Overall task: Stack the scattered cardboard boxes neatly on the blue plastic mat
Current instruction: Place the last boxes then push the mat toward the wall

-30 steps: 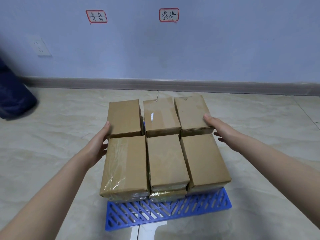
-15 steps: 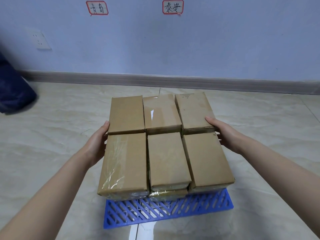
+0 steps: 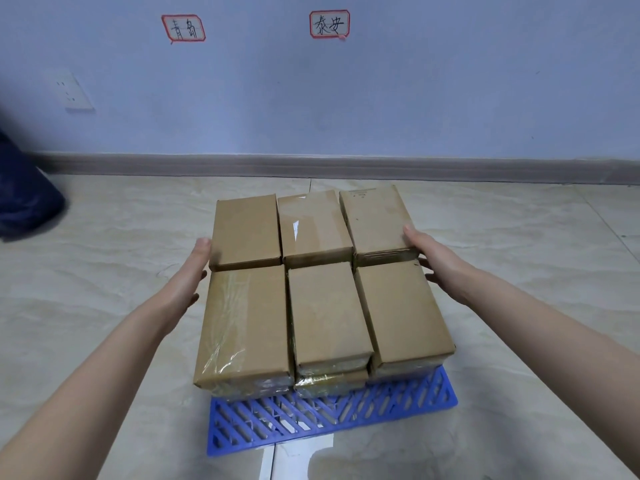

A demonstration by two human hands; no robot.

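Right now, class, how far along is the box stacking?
Done: six brown cardboard boxes form the top layer on the blue slatted plastic mat. In hand: the left hand and right hand press the stack's sides. Left: no loose boxes show; probably only straightening.

Cardboard boxes point(image 3: 325, 299) cover blue mat point(image 3: 381, 416) exc. front strip; tile floor point(image 3: 104, 271) open both sides; dark blue object point(image 3: 24, 202) far L.

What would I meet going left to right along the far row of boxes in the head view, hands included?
left hand → far-left box → far-middle box → far-right box → right hand
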